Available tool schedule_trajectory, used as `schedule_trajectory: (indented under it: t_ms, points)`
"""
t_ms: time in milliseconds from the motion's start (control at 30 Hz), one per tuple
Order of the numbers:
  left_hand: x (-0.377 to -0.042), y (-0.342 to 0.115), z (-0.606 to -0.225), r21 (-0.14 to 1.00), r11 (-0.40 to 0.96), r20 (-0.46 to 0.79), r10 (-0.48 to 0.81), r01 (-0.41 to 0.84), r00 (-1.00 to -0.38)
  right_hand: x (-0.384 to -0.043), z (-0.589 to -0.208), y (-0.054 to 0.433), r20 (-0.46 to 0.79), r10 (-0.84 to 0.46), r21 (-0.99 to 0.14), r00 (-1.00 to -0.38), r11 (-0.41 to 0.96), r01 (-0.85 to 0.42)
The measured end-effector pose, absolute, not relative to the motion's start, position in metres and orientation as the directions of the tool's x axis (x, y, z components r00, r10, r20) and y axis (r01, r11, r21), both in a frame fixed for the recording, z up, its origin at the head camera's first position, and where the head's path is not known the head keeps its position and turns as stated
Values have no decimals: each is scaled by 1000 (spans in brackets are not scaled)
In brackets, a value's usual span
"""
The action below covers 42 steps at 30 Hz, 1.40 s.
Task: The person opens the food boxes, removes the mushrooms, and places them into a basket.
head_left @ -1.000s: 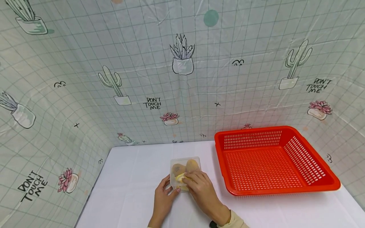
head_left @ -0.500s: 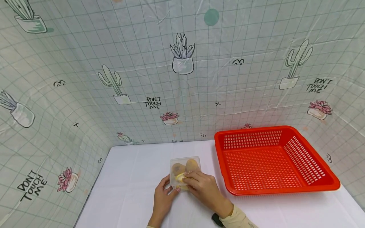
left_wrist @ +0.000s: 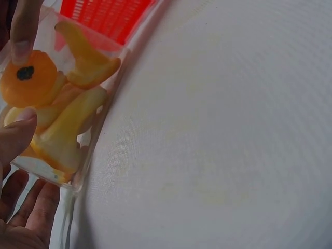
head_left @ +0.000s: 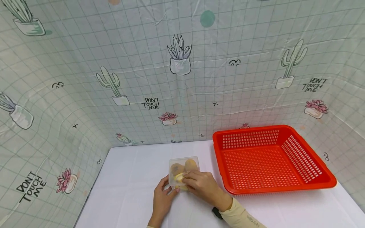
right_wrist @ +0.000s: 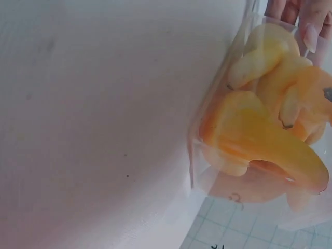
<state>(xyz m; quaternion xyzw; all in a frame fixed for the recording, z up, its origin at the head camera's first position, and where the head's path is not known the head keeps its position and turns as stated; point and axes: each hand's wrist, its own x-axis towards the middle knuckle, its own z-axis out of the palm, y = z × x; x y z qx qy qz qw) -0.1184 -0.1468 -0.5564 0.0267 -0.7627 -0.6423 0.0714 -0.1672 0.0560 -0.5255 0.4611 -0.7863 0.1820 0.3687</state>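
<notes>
In the head view a clear plastic box [head_left: 183, 159] stands on the white table, holding several yellow-orange, mushroom-shaped pieces with thick curved stems. My left hand [head_left: 162, 198] grips its near left corner; in the left wrist view the thumb [left_wrist: 18, 132] lies over the rim and the fingers [left_wrist: 39, 212] stay outside the wall. From the right, my right hand [head_left: 206, 187] reaches into the box and pinches a mushroom-shaped piece [head_left: 178, 178]. A finger touches its round orange top [left_wrist: 33, 85], which bears a dark mark. The right thumb is hidden in the wrist views.
A large red perforated basket [head_left: 256, 167] stands to the right of the box. Part of a small black object [head_left: 217, 212] shows beside the right sleeve [head_left: 239, 215]. A printed cloth [head_left: 142, 79] with cacti hangs behind the white table [head_left: 122, 177].
My right forearm has swung slightly to the right, showing more sleeve and more of the black object. Both hands stay at the box. The head view has shifted a little.
</notes>
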Motion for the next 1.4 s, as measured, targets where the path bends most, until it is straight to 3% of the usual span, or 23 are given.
schedule_trajectory:
  t_ms: [233, 600, 1100, 1400]
  points:
    - [-117, -147, -557, 983, 173, 91, -129, 68, -987, -171, -526, 54, 749, -615, 123, -245, 492, -862]
    - [-114, -148, -555, 988, 148, 69, -120, 51, -990, -167, -522, 55, 749, -592, 44, -298, 493, -869]
    - [-111, -150, -554, 988, 152, 54, -90, 39, -995, -163, -499, 51, 736, -451, -211, -505, 555, -804]
    - [-117, -154, -534, 994, 104, 25, -115, 13, -993, -165, -484, 47, 727, -315, -413, -610, 509, -755]
